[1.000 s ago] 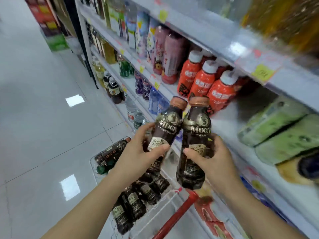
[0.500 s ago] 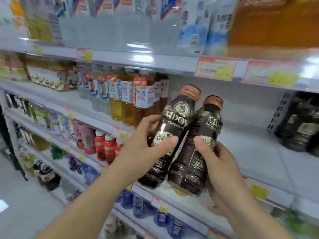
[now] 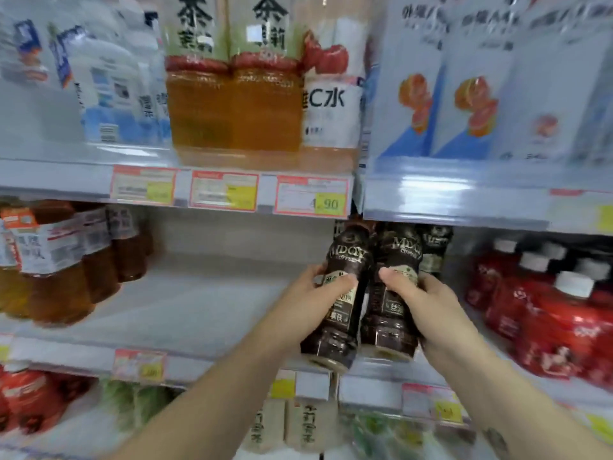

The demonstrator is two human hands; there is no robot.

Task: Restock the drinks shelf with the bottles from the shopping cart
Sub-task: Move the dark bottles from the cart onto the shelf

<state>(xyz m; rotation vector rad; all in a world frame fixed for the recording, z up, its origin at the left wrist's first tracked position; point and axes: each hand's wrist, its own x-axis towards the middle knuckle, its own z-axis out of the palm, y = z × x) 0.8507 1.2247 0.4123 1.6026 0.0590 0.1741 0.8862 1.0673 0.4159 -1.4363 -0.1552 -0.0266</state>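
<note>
Coffee bottle (image 3: 338, 327) gripped by left hand (image 3: 311, 290) and second bottle (image 3: 388, 327) gripped by right hand (image 3: 434, 310) are held over the shelf (image 3: 199, 310) front edge, unplaced; shelved bottle (image 3: 434, 247) stands behind; cart unseen.

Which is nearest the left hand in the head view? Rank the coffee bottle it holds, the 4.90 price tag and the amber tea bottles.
1. Coffee bottle: gripped in the left hand.
2. 4.90 price tag: shelf edge just above.
3. Amber tea bottles: far left, same shelf.
</note>
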